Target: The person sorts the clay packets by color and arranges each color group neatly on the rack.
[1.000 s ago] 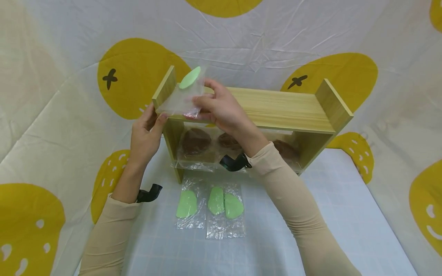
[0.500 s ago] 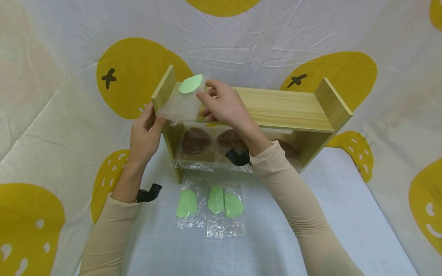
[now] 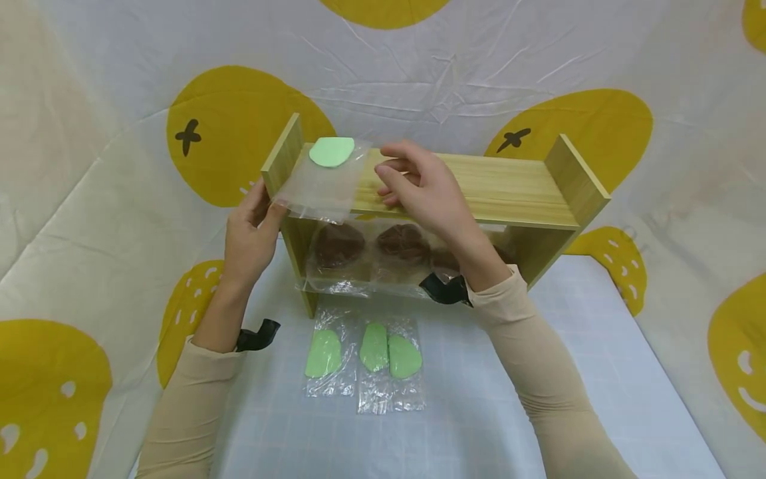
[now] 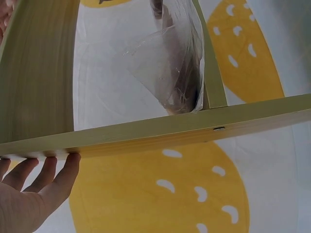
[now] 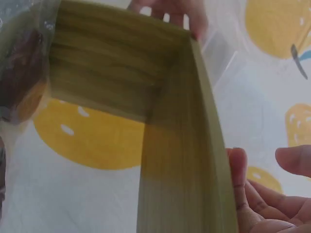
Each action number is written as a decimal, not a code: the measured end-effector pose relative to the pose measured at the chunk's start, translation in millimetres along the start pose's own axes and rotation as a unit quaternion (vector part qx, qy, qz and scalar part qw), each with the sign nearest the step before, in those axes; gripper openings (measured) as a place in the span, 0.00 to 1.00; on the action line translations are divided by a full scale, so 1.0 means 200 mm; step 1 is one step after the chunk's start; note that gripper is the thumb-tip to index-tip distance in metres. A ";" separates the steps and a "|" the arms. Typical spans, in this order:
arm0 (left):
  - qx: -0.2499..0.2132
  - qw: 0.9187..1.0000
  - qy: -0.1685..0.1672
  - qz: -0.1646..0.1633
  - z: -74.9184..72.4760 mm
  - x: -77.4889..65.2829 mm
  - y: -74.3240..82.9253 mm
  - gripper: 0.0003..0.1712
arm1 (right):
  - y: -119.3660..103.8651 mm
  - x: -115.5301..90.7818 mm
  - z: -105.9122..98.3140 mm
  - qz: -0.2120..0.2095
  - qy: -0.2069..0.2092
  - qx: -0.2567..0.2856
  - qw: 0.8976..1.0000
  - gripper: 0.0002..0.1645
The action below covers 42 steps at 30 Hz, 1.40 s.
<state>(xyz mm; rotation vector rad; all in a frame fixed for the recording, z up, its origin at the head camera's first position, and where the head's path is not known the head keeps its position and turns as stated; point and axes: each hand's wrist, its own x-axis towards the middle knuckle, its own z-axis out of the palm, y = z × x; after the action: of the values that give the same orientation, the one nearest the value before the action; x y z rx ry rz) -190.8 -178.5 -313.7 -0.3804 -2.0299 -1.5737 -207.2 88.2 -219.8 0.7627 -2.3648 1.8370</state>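
A small light wooden shelf (image 3: pixel 479 189) stands on the table. At its left end my left hand (image 3: pixel 250 233) holds the side panel, thumb at the front edge; in the left wrist view its fingertips (image 4: pixel 73 160) press the panel's outer face. A clear plastic bag (image 3: pixel 323 189) with a pale green flat piece (image 3: pixel 332 152) lies on the left of the top board, its lower end overhanging the front edge. To the right of this bag hovers my right hand (image 3: pixel 427 189), fingers loosely bent and holding nothing. Thumb and fingers are apart in the right wrist view.
Bagged dark brown round pieces (image 3: pixel 339 245) stand in a row on the lower level, partly behind my right forearm. Bagged green pieces (image 3: pixel 324 354) lie on the table (image 3: pixel 467 412) before the shelf. An upright end panel (image 3: pixel 577 176) bounds the right side.
My right hand has let go of the bag and moved right. The bag with the green piece has settled down flatter onto the top board. My left hand has stayed put.
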 end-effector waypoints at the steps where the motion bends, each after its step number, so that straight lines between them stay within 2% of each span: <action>1: 0.000 1.000 0.000 0.000 0.00 0.00 0.00 0.29 | 0.00 -0.02 -0.01 -0.005 -0.004 0.008 1.000 0.24; 10: -0.001 1.000 0.003 -0.007 -0.01 -0.01 0.01 0.29 | 0.04 -0.22 -0.06 -0.043 -0.044 0.043 0.997 0.23; 18: -0.004 1.000 0.000 -0.003 0.00 -0.01 0.01 0.28 | 0.16 -0.41 -0.08 -0.052 -0.061 0.045 0.996 0.21; 24: -0.004 1.000 0.001 0.001 0.00 -0.01 0.01 0.28 | 0.27 -0.55 -0.10 -0.030 -0.082 0.041 0.995 0.20; 33: 0.007 1.000 0.005 -0.011 -0.02 -0.02 -0.01 0.29 | 0.44 -0.71 -0.09 0.009 -0.101 0.046 0.994 0.20; 42: 0.006 1.000 0.007 -0.005 -0.02 -0.01 -0.01 0.29 | 0.68 -0.86 -0.06 0.049 -0.139 0.047 0.988 0.21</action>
<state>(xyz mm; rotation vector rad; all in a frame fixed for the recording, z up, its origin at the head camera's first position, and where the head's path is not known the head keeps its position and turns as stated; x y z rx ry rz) -189.3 -182.1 -317.0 -0.3544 -2.0314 -1.5655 -114.4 182.8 -394.9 0.9910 -2.5364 2.0120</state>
